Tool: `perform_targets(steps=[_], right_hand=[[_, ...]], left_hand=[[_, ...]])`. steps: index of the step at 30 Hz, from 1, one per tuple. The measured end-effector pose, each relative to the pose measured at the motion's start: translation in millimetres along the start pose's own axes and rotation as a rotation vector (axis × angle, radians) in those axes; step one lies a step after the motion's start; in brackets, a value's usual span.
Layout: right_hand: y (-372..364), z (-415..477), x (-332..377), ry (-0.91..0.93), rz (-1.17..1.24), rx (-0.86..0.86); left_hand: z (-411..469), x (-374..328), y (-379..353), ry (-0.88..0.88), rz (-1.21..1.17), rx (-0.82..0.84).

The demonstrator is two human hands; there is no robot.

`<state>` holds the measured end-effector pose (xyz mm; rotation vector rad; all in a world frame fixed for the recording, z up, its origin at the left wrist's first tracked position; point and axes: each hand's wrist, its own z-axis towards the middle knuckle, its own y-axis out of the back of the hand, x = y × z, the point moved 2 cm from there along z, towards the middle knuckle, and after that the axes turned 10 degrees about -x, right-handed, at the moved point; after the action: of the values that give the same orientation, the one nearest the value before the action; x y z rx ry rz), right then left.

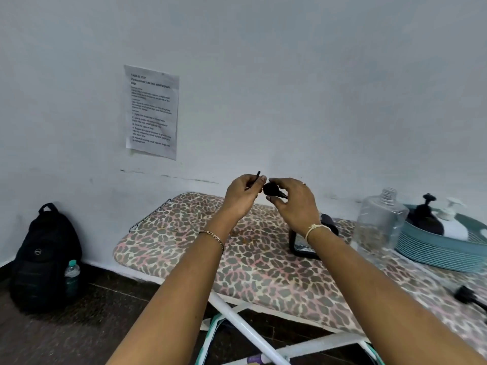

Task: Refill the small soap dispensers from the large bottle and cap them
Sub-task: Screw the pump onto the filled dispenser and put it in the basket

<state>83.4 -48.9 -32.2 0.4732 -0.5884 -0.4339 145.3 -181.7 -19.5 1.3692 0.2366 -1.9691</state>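
Observation:
My right hand (292, 204) holds a black pump cap (271, 189) raised above the board. My left hand (243, 194) pinches the cap's thin black dip tube (257, 175), which sticks up past my fingers. Below my right wrist stands a small dark dispenser bottle (299, 241), partly hidden and with no pump on it. The large clear bottle (379, 219) stands uncapped to the right and looks nearly empty. A black dispenser (427, 214) and a white dispenser (452, 219), both with pumps on, sit in a teal tray (434, 251).
Everything stands on an ironing board (263, 264) with a leopard-print cover. Another black pump (469, 297) lies at its right edge. A black backpack (44, 256) with a water bottle (71, 275) leans on the wall at left. A printed sheet (151, 111) hangs on the wall.

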Motion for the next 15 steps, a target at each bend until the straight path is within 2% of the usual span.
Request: perform_targets(steps=[8,12,15], right_hand=[[47.1,-2.0,-16.9,-0.016,0.068,-0.115],[64.6,3.1,-30.8,-0.197,0.247,-0.232],[71.4,5.1,-42.4,-0.330,0.365,-0.290]], left_hand=[[-13.5,-29.3,-25.7,-0.030,-0.055,0.023],[-15.5,-15.0,-34.7,0.028,-0.056,0.000],[-21.9,4.0,-41.6,0.072,-0.035,0.046]])
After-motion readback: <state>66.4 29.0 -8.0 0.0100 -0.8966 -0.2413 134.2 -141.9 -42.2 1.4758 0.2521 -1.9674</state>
